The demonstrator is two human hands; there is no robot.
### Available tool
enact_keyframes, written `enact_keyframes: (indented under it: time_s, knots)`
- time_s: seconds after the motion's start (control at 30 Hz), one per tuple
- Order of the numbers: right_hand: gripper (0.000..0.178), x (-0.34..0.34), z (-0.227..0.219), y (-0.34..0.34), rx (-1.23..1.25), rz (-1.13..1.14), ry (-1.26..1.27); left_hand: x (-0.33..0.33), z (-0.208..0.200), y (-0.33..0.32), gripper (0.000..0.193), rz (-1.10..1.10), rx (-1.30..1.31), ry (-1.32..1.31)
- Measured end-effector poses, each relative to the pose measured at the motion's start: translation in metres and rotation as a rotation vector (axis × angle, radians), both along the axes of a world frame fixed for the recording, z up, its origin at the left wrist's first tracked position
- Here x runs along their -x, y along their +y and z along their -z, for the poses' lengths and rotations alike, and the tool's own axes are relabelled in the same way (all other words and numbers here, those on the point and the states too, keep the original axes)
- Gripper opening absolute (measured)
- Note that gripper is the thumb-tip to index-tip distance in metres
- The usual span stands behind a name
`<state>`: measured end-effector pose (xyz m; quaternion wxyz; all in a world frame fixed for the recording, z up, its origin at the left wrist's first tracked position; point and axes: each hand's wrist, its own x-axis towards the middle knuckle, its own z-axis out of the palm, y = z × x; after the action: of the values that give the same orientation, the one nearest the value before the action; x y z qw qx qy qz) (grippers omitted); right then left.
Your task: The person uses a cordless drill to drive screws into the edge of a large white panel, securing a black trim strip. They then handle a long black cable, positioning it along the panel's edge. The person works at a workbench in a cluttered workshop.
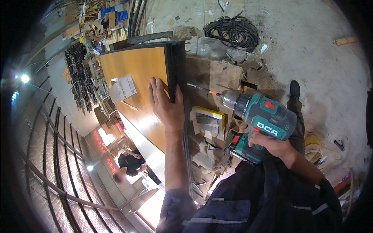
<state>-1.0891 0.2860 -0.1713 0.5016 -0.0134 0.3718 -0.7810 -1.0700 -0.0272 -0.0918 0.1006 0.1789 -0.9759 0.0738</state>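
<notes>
A wood-faced panel with a black edge frame stands in front of me. My left hand grips its edge, fingers along the wood face and thumb over the black frame. In my right hand is a teal and black cordless drill, held by its handle with the index finger near the trigger. Its long bit, with an orange band, points left at the black frame. The tip is very close to that frame; whether it touches I cannot tell. A white box lies on the wood face.
Coiled black cable lies on the concrete floor beyond a brown board. An opened yellow-edged carton sits below the bit. A bucket stands at right. Another person works at lower left, near shelves of clutter.
</notes>
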Motion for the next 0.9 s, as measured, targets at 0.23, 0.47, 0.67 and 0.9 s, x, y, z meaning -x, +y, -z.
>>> enact_keyframes:
  time_s: [0.23, 0.47, 0.67, 0.9]
  knots:
    - [0.023, -0.001, -0.009, -0.006, -0.017, -0.025, -0.080, -0.012, -0.009, -0.004, 0.067, 0.003, -0.124, -0.074]
    - [0.026, -0.011, -0.011, -0.024, -0.042, -0.049, -0.145, -0.074, -0.007, 0.003, 0.072, -0.068, -0.107, -0.144]
    - [0.026, -0.027, -0.008, -0.044, 0.020, 0.032, -0.136, -0.081, -0.006, 0.005, 0.069, -0.068, -0.082, -0.131]
    - [0.014, -0.019, -0.018, -0.058, -0.042, -0.014, -0.209, -0.077, -0.006, 0.005, 0.068, -0.074, -0.083, -0.131]
